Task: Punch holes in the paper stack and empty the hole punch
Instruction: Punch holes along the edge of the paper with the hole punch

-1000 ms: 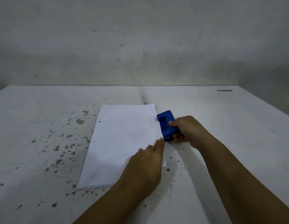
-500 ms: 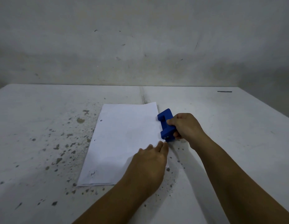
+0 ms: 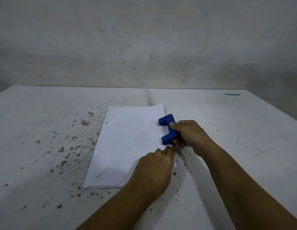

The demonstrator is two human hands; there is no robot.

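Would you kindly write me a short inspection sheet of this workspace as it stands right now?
Surface: white table, stained with dark flecks, mostly left of the paper.
Job's things: paper stack lying flat, small holes along its left edge; blue hole punch at its right edge.
Clutter: a thin dark mark at the far right of the table; what it is cannot be told.
Grippers: right hand grips the punch; left hand rests on the paper's right side.
Cables: nothing seen.
Surroundings: bare grey wall with scuffs.
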